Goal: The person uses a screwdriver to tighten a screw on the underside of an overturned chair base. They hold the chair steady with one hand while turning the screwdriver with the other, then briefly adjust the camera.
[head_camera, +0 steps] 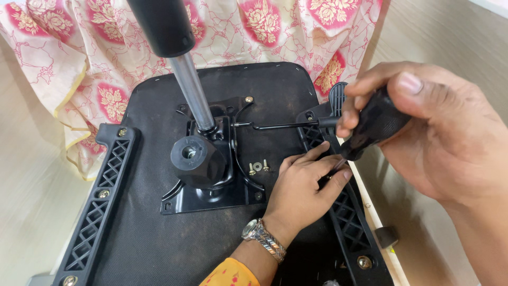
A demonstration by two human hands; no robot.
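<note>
Right hand (pixel 444 132), nearest the lens, is closed around a black screwdriver (pixel 373 124) whose long axis slants down-left to its tip at the right bracket (pixel 346 212) on the seat underside (pixel 159 243), where the left hand (pixel 307 185) lies half-curled, fingertips steadying that tip.

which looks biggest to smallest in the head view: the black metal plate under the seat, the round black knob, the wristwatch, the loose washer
1. black metal plate
2. round black knob
3. wristwatch
4. loose washer

All four lie at about the same depth on the upturned seat, so the order should hold. The left hand covers none of them.
</note>
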